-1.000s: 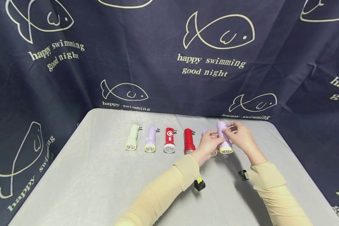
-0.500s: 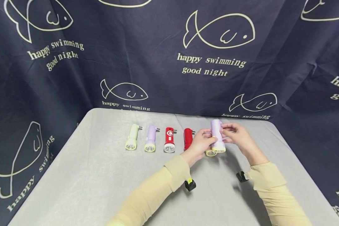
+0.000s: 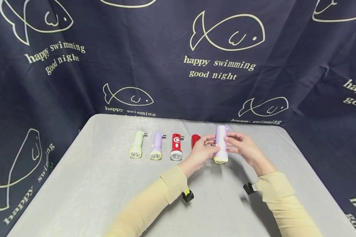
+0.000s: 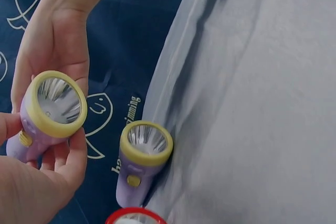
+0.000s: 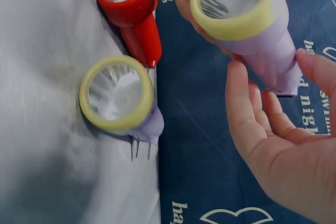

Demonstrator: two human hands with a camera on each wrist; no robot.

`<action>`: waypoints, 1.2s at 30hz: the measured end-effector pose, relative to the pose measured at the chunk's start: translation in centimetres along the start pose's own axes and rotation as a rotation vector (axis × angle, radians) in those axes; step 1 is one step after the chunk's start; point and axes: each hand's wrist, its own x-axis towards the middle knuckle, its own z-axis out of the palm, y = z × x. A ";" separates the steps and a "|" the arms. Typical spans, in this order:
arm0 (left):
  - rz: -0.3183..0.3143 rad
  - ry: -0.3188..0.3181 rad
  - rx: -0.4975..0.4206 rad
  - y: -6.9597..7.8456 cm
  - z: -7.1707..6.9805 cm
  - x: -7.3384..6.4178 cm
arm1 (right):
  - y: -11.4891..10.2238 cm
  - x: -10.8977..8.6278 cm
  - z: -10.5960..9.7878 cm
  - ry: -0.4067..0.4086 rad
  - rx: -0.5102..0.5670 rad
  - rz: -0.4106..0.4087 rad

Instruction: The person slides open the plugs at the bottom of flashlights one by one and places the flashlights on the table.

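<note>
A lilac flashlight (image 3: 221, 140) with a yellow rim is held up above the table, its lens end toward me. My left hand (image 3: 199, 154) grips it from the left, thumb by the yellow switch in the left wrist view. From the other side my right hand (image 3: 245, 149) pinches its tail end, thumb and fingertips against the body (image 5: 270, 59). Another lilac flashlight (image 4: 137, 169) lies on the table just beside, mostly hidden in the head view. Next to that lies a red flashlight (image 5: 139, 22), partly behind my left hand in the head view.
Farther left on the grey table (image 3: 106, 184) lie a red-and-white flashlight (image 3: 176, 146), a lilac one (image 3: 157, 145) and a pale green one (image 3: 137, 144), plug prongs pointing right. A dark blue fish-print curtain (image 3: 172, 65) hangs behind the table's back edge.
Both hands have moved left with the lilac flashlight, which now covers the lilac one lying on the table. The left hand covers more of the plain red flashlight.
</note>
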 end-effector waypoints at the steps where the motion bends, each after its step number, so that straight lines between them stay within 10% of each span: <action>1: 0.005 -0.010 0.003 0.1 -0.2 -0.1 | 0.0 0.0 0.1 -0.008 0.016 -0.001; 18: 0.038 -0.113 0.010 0.5 -1.4 -1.9 | -0.2 -0.3 1.2 -0.115 0.263 0.019; 36: 0.125 -0.029 0.238 2.9 -2.4 -3.4 | -0.9 -0.8 3.8 0.026 0.091 -0.143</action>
